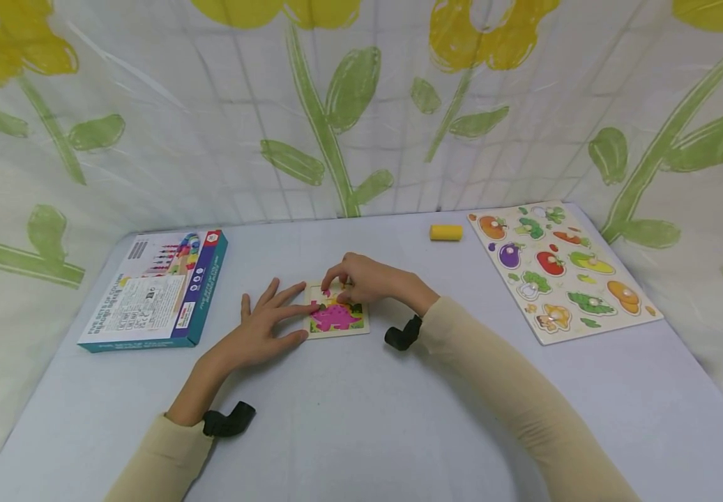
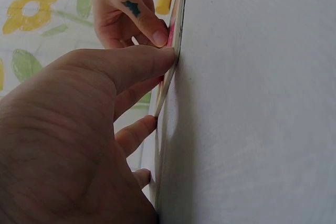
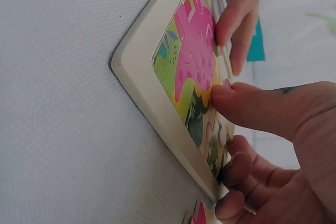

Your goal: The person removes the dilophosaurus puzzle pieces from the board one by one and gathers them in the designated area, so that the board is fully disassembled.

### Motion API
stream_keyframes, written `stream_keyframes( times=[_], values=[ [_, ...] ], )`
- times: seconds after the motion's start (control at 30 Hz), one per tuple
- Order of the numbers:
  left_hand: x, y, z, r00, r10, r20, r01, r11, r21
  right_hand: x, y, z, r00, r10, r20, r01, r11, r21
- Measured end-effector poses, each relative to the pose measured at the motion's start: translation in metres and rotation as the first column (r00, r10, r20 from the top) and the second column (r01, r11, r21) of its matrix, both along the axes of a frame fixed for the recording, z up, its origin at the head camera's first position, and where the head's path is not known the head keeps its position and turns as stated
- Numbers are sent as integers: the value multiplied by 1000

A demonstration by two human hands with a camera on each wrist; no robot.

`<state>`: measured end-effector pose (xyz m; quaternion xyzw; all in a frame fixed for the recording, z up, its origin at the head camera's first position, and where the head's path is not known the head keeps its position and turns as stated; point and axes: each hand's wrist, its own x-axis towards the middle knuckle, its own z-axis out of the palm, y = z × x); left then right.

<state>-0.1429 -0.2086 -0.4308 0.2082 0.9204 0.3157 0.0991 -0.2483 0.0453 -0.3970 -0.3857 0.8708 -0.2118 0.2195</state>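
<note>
A small wooden jigsaw puzzle (image 1: 336, 320) with a pink dinosaur lies in a pale frame (image 3: 142, 72) at the middle of the table. My left hand (image 1: 265, 333) spreads its straight fingers along the frame's left side; its thumb (image 2: 142, 64) rests at the edge and one fingertip reaches onto the picture. From the upper right, my right hand (image 1: 367, 277) bends over the puzzle, its thumb (image 3: 252, 106) low on the picture and its other fingers curled. Thumb and forefinger pinch a small puzzle piece (image 1: 325, 293), mostly hidden by the fingers.
A loose pink-and-red piece (image 3: 200, 214) lies beside the frame's corner. To the left is a flat blue-edged box (image 1: 154, 293). A yellow cylinder (image 1: 445, 233) lies near the back edge, and a vegetable knob-puzzle board (image 1: 565, 272) lies on the right. A flowered curtain (image 1: 399, 139) hangs behind.
</note>
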Motion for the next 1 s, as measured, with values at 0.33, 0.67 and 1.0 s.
stream_keyframes(
  times=[0.33, 0.67, 1.0],
  values=[
    [0, 0, 0, 1000, 0, -1, 0, 1000, -2, 1, 2, -1, 1000, -18, 7, 18, 1000, -17],
    [-1, 0, -1, 1000, 0, -1, 0, 1000, -7, 0, 3, -3, 1000, -3, 2, 4, 997, -73],
    [-1, 0, -1, 1000, 2, -5, -2, 1000, -6, 1, 5, -3, 998, -67, 5, 67, 994, -91]
  ],
)
